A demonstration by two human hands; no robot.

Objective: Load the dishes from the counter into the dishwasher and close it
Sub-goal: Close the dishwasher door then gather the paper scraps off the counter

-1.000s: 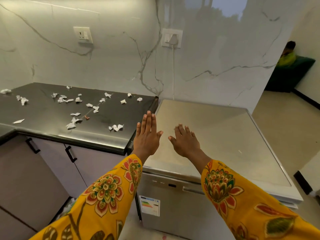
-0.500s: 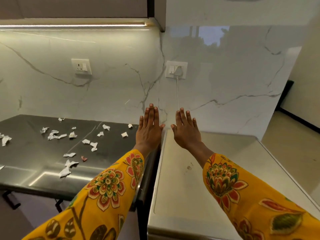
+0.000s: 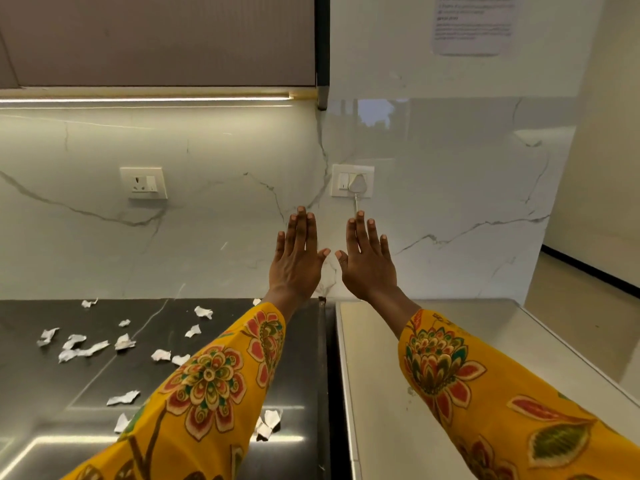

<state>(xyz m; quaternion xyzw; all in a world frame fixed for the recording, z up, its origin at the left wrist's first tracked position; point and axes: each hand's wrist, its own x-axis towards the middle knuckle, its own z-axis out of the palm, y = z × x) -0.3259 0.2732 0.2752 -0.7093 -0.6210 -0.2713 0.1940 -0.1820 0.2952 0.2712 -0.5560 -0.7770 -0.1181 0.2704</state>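
Note:
My left hand (image 3: 296,260) and my right hand (image 3: 367,264) are stretched out side by side in the air, palms down, fingers straight and spread, holding nothing. They hover in front of the marble wall, above the gap between the dark counter (image 3: 48,386) and the dishwasher's pale flat top (image 3: 384,403). Only the dishwasher's top shows; its door is out of view below. No dishes are visible on the counter.
Several torn white paper scraps (image 3: 83,351) lie scattered on the counter. The marble wall carries a socket (image 3: 143,182) and a second socket with a white plug (image 3: 356,183) and cord. A wall cabinet (image 3: 159,39) hangs above the counter. Floor opens to the right (image 3: 585,306).
The view has tilted upward: the dishwasher's front and the lower cupboards have dropped out of view and the wall cabinet has come in. Both hands have stayed flat and empty, raised further forward.

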